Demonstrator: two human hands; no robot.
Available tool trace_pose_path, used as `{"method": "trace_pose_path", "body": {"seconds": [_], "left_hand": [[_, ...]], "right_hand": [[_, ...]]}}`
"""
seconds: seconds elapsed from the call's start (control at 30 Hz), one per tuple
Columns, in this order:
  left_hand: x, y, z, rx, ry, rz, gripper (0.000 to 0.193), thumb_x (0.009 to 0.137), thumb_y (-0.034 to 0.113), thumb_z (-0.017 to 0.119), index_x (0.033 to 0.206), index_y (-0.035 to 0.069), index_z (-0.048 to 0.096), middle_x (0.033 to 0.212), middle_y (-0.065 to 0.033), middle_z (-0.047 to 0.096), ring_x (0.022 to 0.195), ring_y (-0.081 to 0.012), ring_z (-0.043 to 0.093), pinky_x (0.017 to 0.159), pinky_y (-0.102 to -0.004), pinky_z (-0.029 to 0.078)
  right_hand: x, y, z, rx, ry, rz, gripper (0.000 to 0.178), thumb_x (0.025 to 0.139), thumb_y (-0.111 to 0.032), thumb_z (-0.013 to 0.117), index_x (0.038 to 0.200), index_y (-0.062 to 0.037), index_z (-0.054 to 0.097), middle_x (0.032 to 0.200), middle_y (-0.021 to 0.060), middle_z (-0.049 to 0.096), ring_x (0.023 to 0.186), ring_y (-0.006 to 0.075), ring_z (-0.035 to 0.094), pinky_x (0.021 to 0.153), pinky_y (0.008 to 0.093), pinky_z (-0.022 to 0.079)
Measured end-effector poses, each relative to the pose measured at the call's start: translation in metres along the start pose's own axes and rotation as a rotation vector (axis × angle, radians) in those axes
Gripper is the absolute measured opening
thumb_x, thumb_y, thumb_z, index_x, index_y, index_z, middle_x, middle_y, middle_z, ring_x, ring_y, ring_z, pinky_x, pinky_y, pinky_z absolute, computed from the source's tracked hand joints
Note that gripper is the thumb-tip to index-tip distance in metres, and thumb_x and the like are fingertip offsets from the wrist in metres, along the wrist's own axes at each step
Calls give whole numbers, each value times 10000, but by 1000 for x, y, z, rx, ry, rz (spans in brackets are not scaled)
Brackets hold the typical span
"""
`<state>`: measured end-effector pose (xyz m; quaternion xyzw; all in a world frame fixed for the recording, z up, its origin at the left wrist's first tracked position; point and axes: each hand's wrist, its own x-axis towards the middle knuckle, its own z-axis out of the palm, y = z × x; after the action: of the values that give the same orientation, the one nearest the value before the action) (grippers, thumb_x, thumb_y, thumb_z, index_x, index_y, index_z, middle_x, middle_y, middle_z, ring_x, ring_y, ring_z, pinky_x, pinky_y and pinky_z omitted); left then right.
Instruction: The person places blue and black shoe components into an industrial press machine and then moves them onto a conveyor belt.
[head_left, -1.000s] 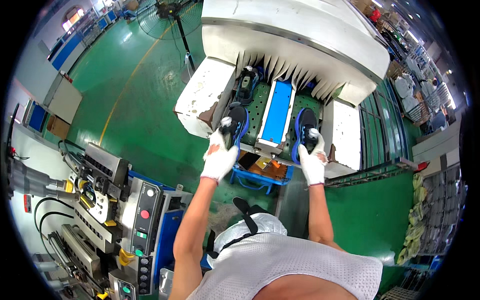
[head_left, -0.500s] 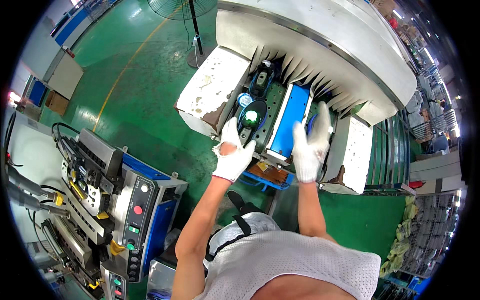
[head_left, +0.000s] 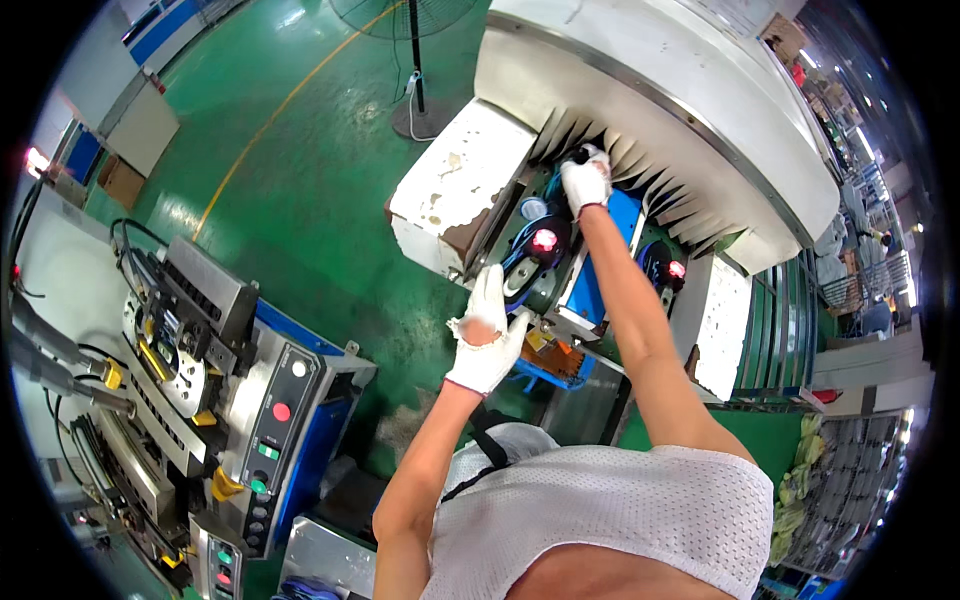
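Observation:
Both my hands wear white knit gloves, the left one torn over the back. My left hand (head_left: 486, 340) is open beside the near dark shoe upper (head_left: 548, 228), which sits on a grey shoe last (head_left: 520, 274) with blue trim around it. At the slit curtain, my right hand (head_left: 587, 181) is closed over another dark shoe upper (head_left: 580, 155), mostly hidden by the glove. A third dark shoe upper (head_left: 655, 262) lies in the right-hand lane, beyond my right forearm. A round silvery-blue piece (head_left: 533, 208) sits next to the near upper.
The white machine housing (head_left: 660, 70) has a slit curtain (head_left: 675, 205) over its opening. A blue divider (head_left: 590, 284) separates the lanes. White side boxes (head_left: 462, 170) flank them. A control panel (head_left: 275, 420) stands left, a fan (head_left: 415, 70) beyond.
My right hand has moved from the right lane across to the far upper at the curtain. The left hand stays near the closer upper. The light spot on that upper went from green to reddish.

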<state>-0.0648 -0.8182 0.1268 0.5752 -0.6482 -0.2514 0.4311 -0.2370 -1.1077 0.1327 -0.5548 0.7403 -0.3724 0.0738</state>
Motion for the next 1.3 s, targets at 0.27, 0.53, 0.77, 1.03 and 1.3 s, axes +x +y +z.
{"method": "trace_pose_path", "body": {"seconds": [0.27,0.53,0.77,1.03,1.3], "left_hand": [[-19,8,-2,-115,29,101,756,911,215,677,1517,-92,347,1496,-328,451,1415,-447,439,1204,-452,346],[-142,-2,-45,-87,-171,-104,722,927,305,635,1548,43,377,1454,-236,535,1252,-427,586,1043,-507,479],[-420,-93,-117,16,255,-854,556,922,372,573,1379,56,575,1353,-221,625,1270,-402,591,1070,-552,441],[-866,-18,-60,412,1578,-1727,377,914,295,634,1166,20,692,1138,-237,700,1081,-414,667,948,-489,530],[-970,135,73,269,1789,-2740,539,963,440,626,1351,66,605,1352,-263,578,1267,-433,533,1020,-540,447]], "right_hand": [[82,13,-23,-317,-179,-182,507,751,-415,658,1052,-21,763,1134,228,731,1068,389,690,927,464,530],[-76,-51,-126,104,-142,-281,626,941,-503,697,1339,-21,666,1294,198,692,1145,286,666,966,421,537],[-402,-203,-97,938,-969,-610,466,1016,-90,637,1432,69,501,1440,180,567,1281,307,593,1071,423,516],[-738,-183,-52,67,-2008,-1266,441,990,-179,675,1385,0,595,1328,136,676,1241,237,634,1040,382,498],[-792,-148,-65,-644,-1914,-1541,569,934,-174,699,1430,42,521,1376,211,645,1303,299,619,1077,376,496]]}}
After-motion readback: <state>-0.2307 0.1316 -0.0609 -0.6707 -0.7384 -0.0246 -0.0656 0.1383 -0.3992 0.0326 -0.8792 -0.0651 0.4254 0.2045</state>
